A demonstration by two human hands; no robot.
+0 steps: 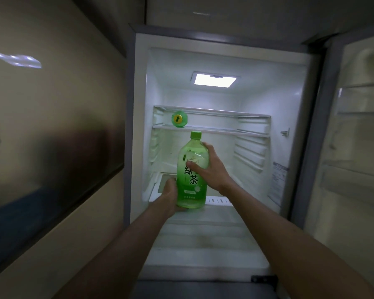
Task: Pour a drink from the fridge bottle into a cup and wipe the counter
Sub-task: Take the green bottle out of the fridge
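We hold the tall green translucent plastic tea bottle [192, 171] with the green screw cap upright in front of the open white fridge [300, 117], both hands on it. Our left hand [171, 196] cups the base and lower side from seven o'clock, fingers wrapped under the bottom edge. Our right hand [207, 167] clasps the shoulder and label from three o'clock, thumb across the white characters, fingers curled round the far side.

The bottle's base hangs level with the front lip of the lower white shelf [218, 200]; we cannot tell whether it touches that lip. Its cap sits just under the front edge of the clear glass shelf [225, 131] at twelve o'clock. On that shelf, at eleven o'clock from the bottle, lies a small round green container with a yellow lid [178, 119], well apart from the cap.

To three o'clock the cavity is open as far as the ribbed right wall. The open fridge door [358, 147] stands at far right. At nine o'clock a beige wall with a dark glossy panel [52, 147] runs right up against the fridge's left side.
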